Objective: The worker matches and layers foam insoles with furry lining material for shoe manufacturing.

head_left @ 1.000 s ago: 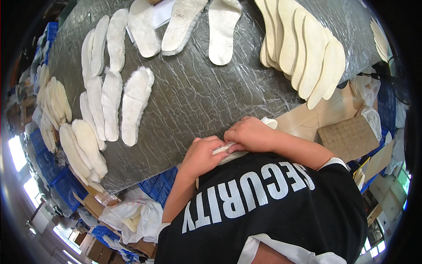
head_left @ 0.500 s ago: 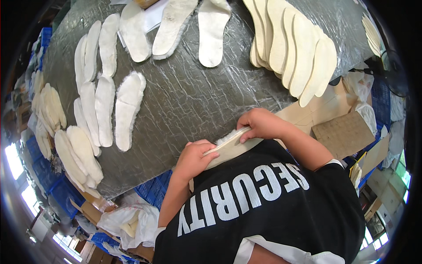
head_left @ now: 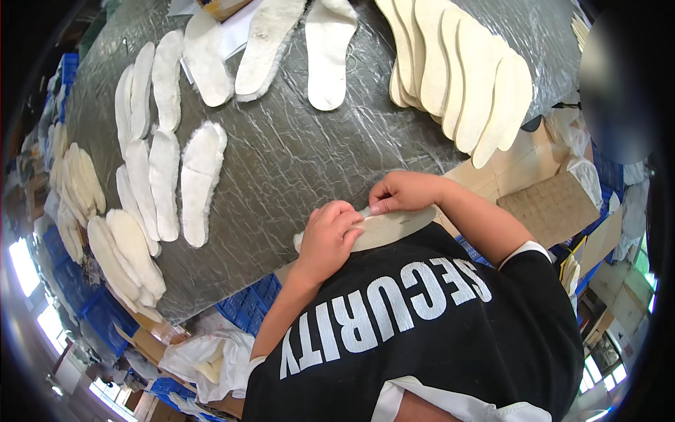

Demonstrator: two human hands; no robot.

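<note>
The insole [head_left: 394,228] lies at the table [head_left: 295,162] edge, partly hidden under both hands. Left hand [head_left: 329,235] fingers press closed on it; right hand [head_left: 401,191] fingers pinch its upper rim.

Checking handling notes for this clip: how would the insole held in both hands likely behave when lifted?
Probably light: the insole is thin and flat. Likely bendy rather than stiff, since the left hand and right hand support it together. Fuzzy edges suggest it grips, not slips.

Bright, even daylight; glare from windows [head_left: 24,271] at lower left. Fisheye view bends edges, dark rim around. A blurred patch at upper right.
</note>
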